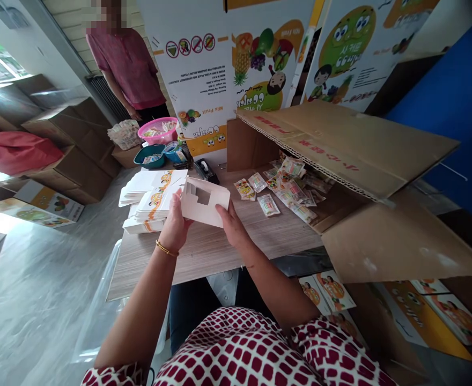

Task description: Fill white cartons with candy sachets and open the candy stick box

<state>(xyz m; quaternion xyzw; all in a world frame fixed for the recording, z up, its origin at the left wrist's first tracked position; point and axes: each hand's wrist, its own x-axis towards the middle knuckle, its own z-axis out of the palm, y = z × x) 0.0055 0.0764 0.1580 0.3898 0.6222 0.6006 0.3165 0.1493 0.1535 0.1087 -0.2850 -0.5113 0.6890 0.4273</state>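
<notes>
Flattened cardboard cartons [73,161] lie heaped along the left side of a bright packing room, with a red bag [13,153] beside them and printed carton sheets [30,206] on the grey floor [46,268]. Farther back, a co-worker in a pink top [125,67] stands with arms down near the far end of a wood-grain worktop [215,254], close to a pink basket [157,131], a teal tray [149,155] and a blue tub [175,153]. A stack of flat white cartons [151,198] sits on the worktop just beside the person's left hand [175,222], which wears a gold bangle [167,248]. That hand and the right hand [230,225] hold a partly folded white carton [204,202] between them, just above the worktop, a window cut in its face. The left fingers [176,199] curl around its left edge; the right fingers [222,211] lie slightly spread, pressed against its lower side. Beyond it stands a black tape dispenser [206,170]. To the right, foil sachets [288,190] lie scattered on the worktop, running under the raised flap of an open cardboard box [340,145]. Fruit-printed panels [228,59] rise behind, beside a blue wall [441,134].
</notes>
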